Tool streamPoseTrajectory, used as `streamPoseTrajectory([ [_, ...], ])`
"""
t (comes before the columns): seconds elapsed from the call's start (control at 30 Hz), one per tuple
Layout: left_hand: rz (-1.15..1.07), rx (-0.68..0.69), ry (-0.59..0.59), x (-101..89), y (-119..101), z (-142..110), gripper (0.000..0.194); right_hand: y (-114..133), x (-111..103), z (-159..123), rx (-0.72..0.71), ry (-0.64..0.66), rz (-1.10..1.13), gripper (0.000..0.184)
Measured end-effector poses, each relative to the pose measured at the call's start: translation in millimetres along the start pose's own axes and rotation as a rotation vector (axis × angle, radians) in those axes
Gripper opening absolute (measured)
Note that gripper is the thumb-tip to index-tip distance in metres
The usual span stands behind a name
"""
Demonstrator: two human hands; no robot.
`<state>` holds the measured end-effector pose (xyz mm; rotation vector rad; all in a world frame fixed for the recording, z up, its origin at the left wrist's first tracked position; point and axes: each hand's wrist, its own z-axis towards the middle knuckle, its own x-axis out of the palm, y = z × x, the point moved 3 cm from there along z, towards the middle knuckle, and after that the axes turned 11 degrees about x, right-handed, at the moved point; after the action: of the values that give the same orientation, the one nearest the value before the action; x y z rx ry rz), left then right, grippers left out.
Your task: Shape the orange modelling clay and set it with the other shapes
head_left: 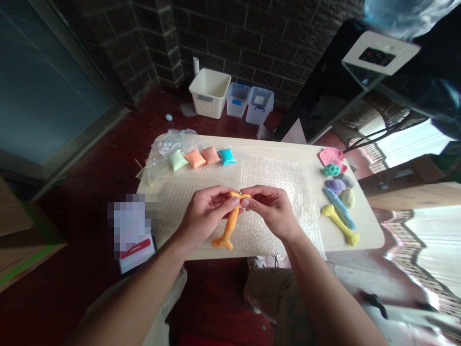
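An orange bone-shaped piece of modelling clay (231, 222) hangs between my hands above the table's front half. Its upper end, spread into two lobes, is pinched by the thumb and fingers of my left hand (209, 206). My right hand (268, 209) pinches the same end from the other side. The lower forked end dangles free, below my left fingers. Beneath both hands lies a sheet of bubble wrap (284, 192) on the pale table (367, 226).
Soft clay packets (195, 158) in several colours and clear plastic bags (178, 142) lie at the back left. Along the right edge sit a yellow clay bone (340, 225), a blue clay roll (339, 208) and a pink clay piece (330, 157). Bins (211, 96) stand on the floor behind.
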<state>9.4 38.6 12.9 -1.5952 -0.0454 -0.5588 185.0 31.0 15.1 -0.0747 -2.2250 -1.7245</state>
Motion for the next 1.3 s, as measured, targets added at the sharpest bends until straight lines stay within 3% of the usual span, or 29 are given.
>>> streamPoseTrajectory([
  [0.13, 0.045, -0.062, 0.04, -1.6, -2, -2, 0.035, 3, -2, -1, 0.03, 0.0, -0.059, 0.019],
  [0.3, 0.163, 0.082, 0.113, -3.8, -5, 1, 0.025, 4, -4, -1, 0.021, 0.021, -0.06, 0.018],
  [0.53, 0.082, 0.072, 0.07, -3.0, -2, 5, 0.025, 5, -1, -1, -0.031, 0.013, -0.15, 0.016],
  [0.93, 0.01, 0.037, 0.023, -6.6, 6, 3, 0.03, -2, 0, 2, -0.031, -0.038, -0.059, 0.019],
  [1.13, 0.019, 0.073, 0.007, -4.6, 4, 3, 0.036, 1, 1, 3, -0.019, -0.055, -0.041, 0.022],
  [1.3, 0.133, 0.109, 0.001, -4.7, 3, 1, 0.028, -1, 1, 1, -0.02, -0.037, -0.075, 0.025],
])
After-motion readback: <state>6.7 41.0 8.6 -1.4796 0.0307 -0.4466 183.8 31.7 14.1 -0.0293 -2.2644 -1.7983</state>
